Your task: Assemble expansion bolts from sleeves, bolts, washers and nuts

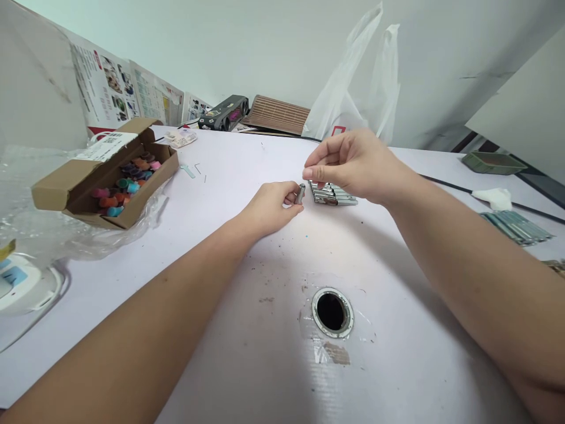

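Observation:
My left hand (270, 207) is closed around a small silvery metal tube (301, 193), which stands nearly upright between the thumb and fingers. Above and to the right of it, my right hand (351, 162) hovers in a pinch, thumb tip against the index finger. Whatever lies between those fingertips, if anything, is too small to make out. Partly hidden below the right hand, a row of shiny metal tubes (336, 198) lies on the white table (247, 306).
At left, an open cardboard box (143, 197) holds several colourful pieces beside clear plastic wrap (128, 242). A metal-rimmed hole (313, 312) opens in the tabletop. A white plastic bag (329, 106) stands behind; more metal rods (518, 228) and a green tray (492, 169) are at right.

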Demonstrator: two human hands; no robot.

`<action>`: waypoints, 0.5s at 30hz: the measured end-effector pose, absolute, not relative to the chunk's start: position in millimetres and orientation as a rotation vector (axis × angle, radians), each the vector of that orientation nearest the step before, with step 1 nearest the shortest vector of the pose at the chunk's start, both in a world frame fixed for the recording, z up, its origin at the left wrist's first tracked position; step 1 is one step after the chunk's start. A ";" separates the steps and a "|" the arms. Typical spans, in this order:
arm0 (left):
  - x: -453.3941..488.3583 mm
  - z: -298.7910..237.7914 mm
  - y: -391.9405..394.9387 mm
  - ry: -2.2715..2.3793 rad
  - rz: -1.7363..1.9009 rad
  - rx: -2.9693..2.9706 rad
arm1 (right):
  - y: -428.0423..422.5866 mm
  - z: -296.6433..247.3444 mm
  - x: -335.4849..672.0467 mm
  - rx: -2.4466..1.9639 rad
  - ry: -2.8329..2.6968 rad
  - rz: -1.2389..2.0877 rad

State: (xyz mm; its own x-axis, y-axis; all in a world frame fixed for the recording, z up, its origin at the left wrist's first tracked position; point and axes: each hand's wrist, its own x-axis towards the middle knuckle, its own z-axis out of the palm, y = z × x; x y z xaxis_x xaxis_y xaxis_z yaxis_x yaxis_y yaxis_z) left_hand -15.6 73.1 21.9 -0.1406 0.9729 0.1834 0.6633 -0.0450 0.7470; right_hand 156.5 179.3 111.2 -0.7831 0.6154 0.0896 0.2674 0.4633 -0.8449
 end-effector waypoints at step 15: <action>-13.9 27.5 69.1 1.820 1.094 1.681 | 169.3 90.8 146.8 -0.795 -2.402 1.306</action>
